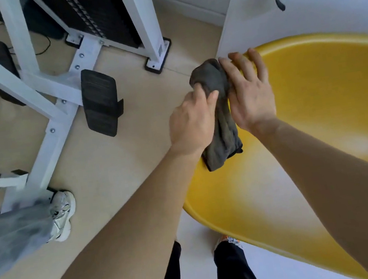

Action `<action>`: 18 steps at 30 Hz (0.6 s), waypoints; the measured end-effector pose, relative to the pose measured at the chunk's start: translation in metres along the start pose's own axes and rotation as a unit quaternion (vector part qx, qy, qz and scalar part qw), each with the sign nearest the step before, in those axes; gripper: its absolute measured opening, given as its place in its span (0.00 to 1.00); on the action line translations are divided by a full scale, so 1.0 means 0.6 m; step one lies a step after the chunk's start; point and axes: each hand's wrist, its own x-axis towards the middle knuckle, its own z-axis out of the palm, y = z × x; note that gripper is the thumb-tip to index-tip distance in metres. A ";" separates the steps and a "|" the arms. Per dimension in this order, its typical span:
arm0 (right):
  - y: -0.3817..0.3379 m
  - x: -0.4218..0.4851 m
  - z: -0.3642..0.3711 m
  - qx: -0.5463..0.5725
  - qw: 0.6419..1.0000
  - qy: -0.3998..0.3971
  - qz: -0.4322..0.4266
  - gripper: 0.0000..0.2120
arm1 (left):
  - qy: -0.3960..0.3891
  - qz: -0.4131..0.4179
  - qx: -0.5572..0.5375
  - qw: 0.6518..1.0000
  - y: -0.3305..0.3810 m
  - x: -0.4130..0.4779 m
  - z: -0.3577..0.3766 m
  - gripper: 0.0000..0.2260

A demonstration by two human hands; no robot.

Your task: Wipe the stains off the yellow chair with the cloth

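Head view looked down on the grey cloth (223, 131), which lay between the two hands at the centre of the frame, over the left rim of the yellow chair (321, 104). Its long axis ran nearly straight up and down the picture, with a bunched end at the top and a loose tail hanging over the shell below.

The left hand (191, 121) pinched the bunched part, thumb and fingers curled into the fabric. The right hand (252, 98) lay just right of it, fingers straight and spread, palm against the cloth and fingertips reaching the chair's upper rim. Its thumb was hidden behind the cloth, so any hold from that side could not be told.

The seat surface to be wiped lay right of and below the fingers, nearer the right hand. That hand looked better placed to press the cloth across it.

No stain could be made out. Pale patches on the shell read as glare, and the right forearm covered part of the seat. The chair's right side ran out of frame. A white exercise machine frame (43, 146) stood at upper left.
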 end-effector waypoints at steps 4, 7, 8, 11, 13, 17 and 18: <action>-0.007 -0.005 0.003 0.006 1.000 0.008 0.017 0.23 | 0.010 -0.152 -0.089 0.984 -0.045 -0.144 0.018 0.29; -0.018 -0.005 0.006 0.015 0.999 -0.006 0.030 0.22 | -0.019 -0.213 -0.154 0.965 -0.048 -0.185 0.015 0.32; -0.020 -0.005 0.007 0.018 0.999 -0.008 0.033 0.22 | -0.009 -0.207 -0.146 0.967 -0.046 -0.172 0.011 0.30; -0.018 -0.007 0.006 0.026 0.999 -0.011 0.026 0.23 | 0.014 -0.124 -0.081 0.989 -0.019 -0.082 -0.001 0.23; -0.014 -0.006 0.005 0.019 0.999 -0.023 0.019 0.25 | 0.005 -0.052 -0.054 0.997 0.009 -0.017 -0.008 0.22; -0.014 -0.008 0.000 0.019 0.999 -0.035 0.024 0.28 | 0.022 -0.056 -0.059 0.996 0.001 -0.034 0.000 0.24; -0.018 -0.008 -0.001 0.021 0.999 -0.032 0.031 0.27 | 0.030 -0.088 -0.082 0.992 -0.014 -0.070 0.004 0.24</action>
